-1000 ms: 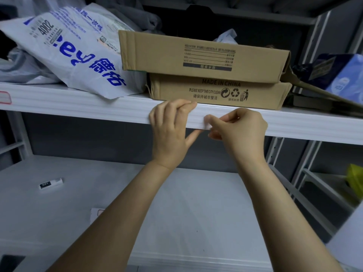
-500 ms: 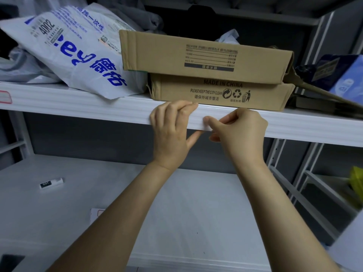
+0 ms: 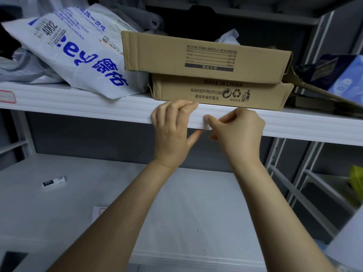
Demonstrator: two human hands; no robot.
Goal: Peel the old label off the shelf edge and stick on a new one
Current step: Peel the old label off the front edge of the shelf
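Note:
Both hands are at the front edge of the white shelf (image 3: 82,107). My left hand (image 3: 172,130) clasps the edge, fingers curled over the top and thumb underneath. My right hand (image 3: 237,130) presses its thumb and forefinger against a pale label (image 3: 203,122) on the edge between the hands; the label is mostly hidden by the fingers, and I cannot tell whether it is stuck down or lifted. A second label with a red border (image 3: 6,97) sits on the same edge at the far left.
Two stacked cardboard boxes (image 3: 206,71) and a white printed bag (image 3: 74,55) rest on the shelf above my hands. On the lower shelf (image 3: 196,203) lie a small white item (image 3: 53,181) and a sheet with a red-bordered label (image 3: 98,212). A shelf upright (image 3: 275,160) stands at the right.
Both hands stay at the same spot on the shelf edge. The view has shifted only slightly; the right thumb sits a little further left on the label.

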